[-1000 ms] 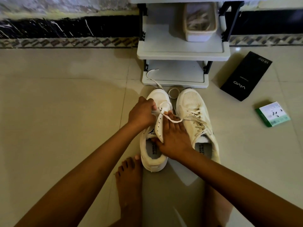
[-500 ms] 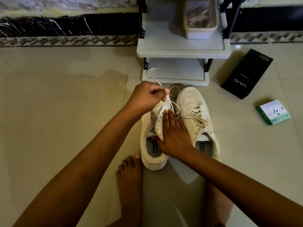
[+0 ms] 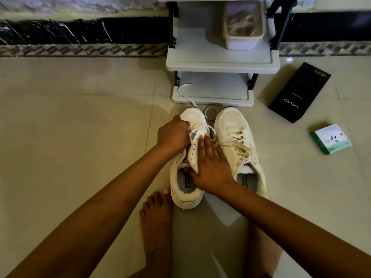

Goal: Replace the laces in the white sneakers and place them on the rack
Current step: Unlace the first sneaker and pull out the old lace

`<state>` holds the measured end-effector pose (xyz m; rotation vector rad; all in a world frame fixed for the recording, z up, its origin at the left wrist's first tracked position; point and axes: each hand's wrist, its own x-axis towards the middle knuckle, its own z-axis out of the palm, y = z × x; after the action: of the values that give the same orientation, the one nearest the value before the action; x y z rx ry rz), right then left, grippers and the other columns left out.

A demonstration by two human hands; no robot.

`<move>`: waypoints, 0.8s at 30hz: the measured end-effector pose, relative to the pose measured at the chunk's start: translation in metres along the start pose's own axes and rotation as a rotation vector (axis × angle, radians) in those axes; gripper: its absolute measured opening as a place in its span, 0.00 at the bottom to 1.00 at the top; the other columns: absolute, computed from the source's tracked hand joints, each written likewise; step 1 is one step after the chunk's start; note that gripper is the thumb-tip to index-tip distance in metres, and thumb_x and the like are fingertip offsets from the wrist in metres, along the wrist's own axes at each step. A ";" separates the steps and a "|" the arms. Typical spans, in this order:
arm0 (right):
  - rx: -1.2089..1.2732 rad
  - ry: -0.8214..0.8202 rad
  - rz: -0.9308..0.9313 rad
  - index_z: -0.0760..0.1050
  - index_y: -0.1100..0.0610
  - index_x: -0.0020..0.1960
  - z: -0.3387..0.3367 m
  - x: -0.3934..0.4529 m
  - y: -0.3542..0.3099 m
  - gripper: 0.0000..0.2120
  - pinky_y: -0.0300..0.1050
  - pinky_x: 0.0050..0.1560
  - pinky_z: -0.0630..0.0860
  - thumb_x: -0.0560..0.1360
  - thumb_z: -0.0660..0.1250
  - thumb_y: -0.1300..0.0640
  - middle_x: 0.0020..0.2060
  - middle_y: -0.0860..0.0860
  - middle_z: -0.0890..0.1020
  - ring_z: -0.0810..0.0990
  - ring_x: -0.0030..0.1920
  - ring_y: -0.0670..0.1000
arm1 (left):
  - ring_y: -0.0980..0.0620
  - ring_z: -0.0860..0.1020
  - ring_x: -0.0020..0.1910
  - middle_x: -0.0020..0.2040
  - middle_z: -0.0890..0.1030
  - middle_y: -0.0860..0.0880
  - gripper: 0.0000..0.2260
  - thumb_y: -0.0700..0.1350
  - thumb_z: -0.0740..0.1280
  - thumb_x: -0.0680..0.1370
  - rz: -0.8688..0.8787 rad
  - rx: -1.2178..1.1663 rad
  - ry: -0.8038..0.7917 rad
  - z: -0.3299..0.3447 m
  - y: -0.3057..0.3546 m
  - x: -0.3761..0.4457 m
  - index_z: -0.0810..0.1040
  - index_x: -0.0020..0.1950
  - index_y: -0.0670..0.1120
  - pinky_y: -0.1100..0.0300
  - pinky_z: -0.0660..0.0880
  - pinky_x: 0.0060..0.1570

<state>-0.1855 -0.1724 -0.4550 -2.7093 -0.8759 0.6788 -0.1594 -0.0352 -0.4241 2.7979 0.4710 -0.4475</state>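
We judge it roughly half done: right sneaker (image 3: 239, 145) at frame center looks laced, left sneaker (image 3: 188, 157) beside it barely threaded. Left hand (image 3: 173, 135) pinches the lace (image 3: 187, 97); right hand (image 3: 210, 163), fingers flat, pins the eyelet flap. Rack (image 3: 220, 65) just above, holding a tub (image 3: 243, 25); tape ring (image 3: 211, 112) between toes and rack.

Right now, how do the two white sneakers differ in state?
The left sneaker is barely laced, eyelets open; the right sneaker is laced through. Both hands work the left sneaker: the left hand pinches its lace, the right hand presses it. Both sit on the floor.
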 end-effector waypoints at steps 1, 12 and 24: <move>0.001 0.001 -0.002 0.33 0.63 0.75 0.000 0.000 0.000 0.45 0.49 0.74 0.41 0.76 0.52 0.36 0.76 0.61 0.40 0.42 0.76 0.57 | 0.43 0.77 0.50 0.57 0.72 0.44 0.10 0.49 0.65 0.76 0.007 -0.004 0.001 0.000 -0.002 0.000 0.78 0.54 0.46 0.54 0.72 0.44; -0.019 -0.018 0.008 0.33 0.62 0.75 -0.005 -0.001 -0.003 0.44 0.49 0.74 0.39 0.77 0.54 0.38 0.76 0.60 0.39 0.41 0.76 0.57 | 0.56 0.75 0.41 0.44 0.77 0.53 0.10 0.35 0.66 0.73 0.392 -0.495 0.206 -0.055 0.019 -0.013 0.79 0.40 0.50 0.62 0.72 0.41; -0.010 -0.013 0.005 0.33 0.62 0.75 -0.005 -0.001 -0.002 0.44 0.48 0.74 0.39 0.77 0.54 0.38 0.75 0.60 0.39 0.41 0.76 0.56 | 0.46 0.76 0.52 0.56 0.71 0.47 0.10 0.49 0.71 0.71 -0.026 -0.052 -0.063 -0.002 -0.005 -0.002 0.78 0.52 0.51 0.56 0.72 0.46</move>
<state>-0.1851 -0.1720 -0.4500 -2.7195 -0.8781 0.6962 -0.1624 -0.0306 -0.4223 2.7221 0.4984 -0.5199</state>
